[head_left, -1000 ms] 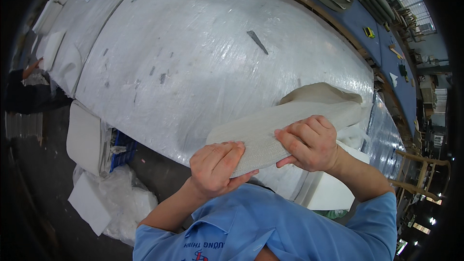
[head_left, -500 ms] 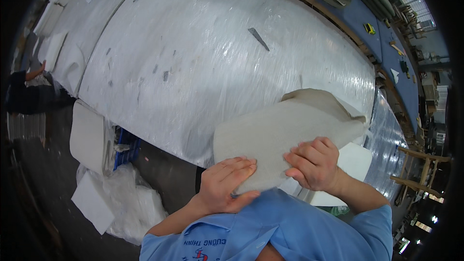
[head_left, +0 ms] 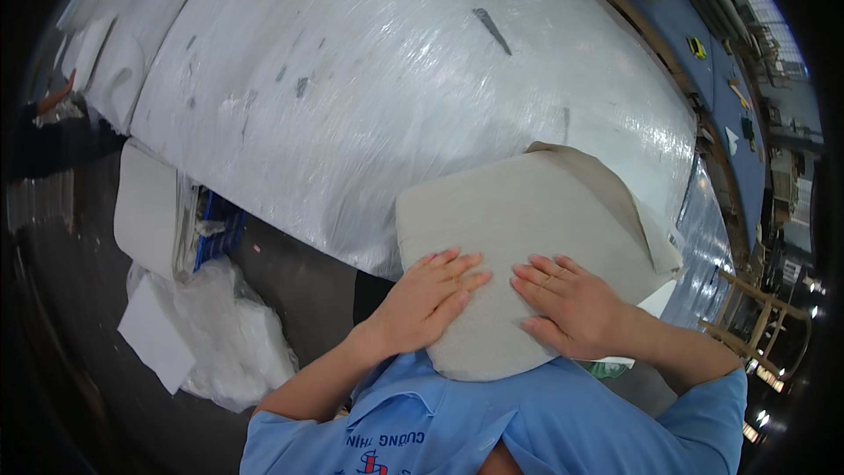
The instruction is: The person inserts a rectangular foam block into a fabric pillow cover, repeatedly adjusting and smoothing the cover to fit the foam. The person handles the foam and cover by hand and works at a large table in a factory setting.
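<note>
- Pale grey, flat foam-like cushion panel (head_left: 527, 237) lies tilted against the person's chest, its long axis running up-right
- Left hand (head_left: 431, 295) and right hand (head_left: 571, 308) both press open-palmed, flat on its near end, equally close

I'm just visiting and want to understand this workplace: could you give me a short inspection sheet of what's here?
Surface: a large table wrapped in shiny clear plastic film, with a few dark marks.
Job's things: a grey padded panel with rounded corners, lying flat at the table's near edge.
Clutter: a dark strip on the far side of the table; white foam pieces and crumpled plastic on the floor at left, beside a blue crate.
Hands: left hand and right hand both pressed flat, fingers spread, on the panel.
Cables: nothing seen.
Surroundings: a blue bench with small items at right; a wooden frame beyond.
</note>
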`<action>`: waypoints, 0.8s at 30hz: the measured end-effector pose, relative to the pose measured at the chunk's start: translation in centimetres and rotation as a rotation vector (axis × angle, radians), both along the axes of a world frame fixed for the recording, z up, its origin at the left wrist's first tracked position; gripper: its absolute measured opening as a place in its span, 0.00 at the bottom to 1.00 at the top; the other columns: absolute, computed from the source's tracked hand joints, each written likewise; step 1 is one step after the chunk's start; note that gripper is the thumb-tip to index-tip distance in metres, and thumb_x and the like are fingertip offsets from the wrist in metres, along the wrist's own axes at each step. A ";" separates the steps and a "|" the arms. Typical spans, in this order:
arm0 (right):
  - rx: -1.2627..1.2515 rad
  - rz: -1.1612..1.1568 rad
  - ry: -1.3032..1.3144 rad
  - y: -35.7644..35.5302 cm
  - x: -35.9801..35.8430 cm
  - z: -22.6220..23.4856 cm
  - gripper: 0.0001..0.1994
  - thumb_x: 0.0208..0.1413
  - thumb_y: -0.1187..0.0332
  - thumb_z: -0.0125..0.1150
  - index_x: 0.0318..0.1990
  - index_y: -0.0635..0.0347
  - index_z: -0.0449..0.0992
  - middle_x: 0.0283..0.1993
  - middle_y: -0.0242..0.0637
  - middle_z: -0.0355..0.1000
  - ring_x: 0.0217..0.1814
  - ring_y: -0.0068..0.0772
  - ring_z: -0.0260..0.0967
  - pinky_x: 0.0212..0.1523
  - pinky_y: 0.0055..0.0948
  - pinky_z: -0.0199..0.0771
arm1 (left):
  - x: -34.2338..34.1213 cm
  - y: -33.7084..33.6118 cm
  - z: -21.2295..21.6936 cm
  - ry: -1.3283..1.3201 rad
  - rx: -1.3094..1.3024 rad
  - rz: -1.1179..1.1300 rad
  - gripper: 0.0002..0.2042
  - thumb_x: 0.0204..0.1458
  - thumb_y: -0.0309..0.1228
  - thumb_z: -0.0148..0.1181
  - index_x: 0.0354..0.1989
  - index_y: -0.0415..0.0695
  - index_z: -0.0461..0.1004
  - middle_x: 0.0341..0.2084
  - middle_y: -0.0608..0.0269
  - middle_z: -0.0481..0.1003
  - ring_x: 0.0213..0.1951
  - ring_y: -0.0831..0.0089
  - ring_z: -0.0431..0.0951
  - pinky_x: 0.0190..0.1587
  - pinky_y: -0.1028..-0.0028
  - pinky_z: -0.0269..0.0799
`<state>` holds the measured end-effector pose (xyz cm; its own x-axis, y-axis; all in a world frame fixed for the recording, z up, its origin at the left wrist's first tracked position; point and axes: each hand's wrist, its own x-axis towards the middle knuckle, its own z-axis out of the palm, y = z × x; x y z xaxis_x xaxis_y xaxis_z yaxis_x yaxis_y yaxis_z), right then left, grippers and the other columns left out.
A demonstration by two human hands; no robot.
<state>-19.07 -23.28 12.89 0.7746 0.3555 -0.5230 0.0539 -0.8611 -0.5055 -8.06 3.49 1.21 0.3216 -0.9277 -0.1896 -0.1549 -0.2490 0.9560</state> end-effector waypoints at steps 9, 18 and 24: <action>0.092 0.096 0.245 1.1 5.7 -8.3 0.39 0.76 0.45 0.44 0.76 0.78 0.60 0.80 0.66 0.58 0.85 0.63 0.51 0.84 0.54 0.47 | 1.0 -0.4 -7.2 0.108 -0.003 0.134 0.23 0.73 0.33 0.46 0.73 0.44 0.73 0.74 0.55 0.70 0.78 0.52 0.62 0.80 0.50 0.47; 0.073 0.117 0.303 2.2 9.0 -13.9 0.40 0.76 0.44 0.40 0.78 0.77 0.57 0.82 0.65 0.54 0.87 0.61 0.47 0.85 0.53 0.43 | 1.6 0.1 -14.0 0.154 -0.148 0.350 0.21 0.71 0.33 0.46 0.68 0.44 0.78 0.69 0.58 0.76 0.73 0.59 0.69 0.80 0.50 0.43; 0.073 0.098 0.297 2.9 10.0 -16.7 0.39 0.77 0.45 0.39 0.78 0.74 0.58 0.82 0.64 0.54 0.87 0.61 0.47 0.85 0.53 0.43 | 1.2 -0.1 -17.2 0.112 -0.256 0.506 0.21 0.70 0.32 0.44 0.61 0.41 0.82 0.64 0.57 0.79 0.70 0.61 0.73 0.81 0.52 0.40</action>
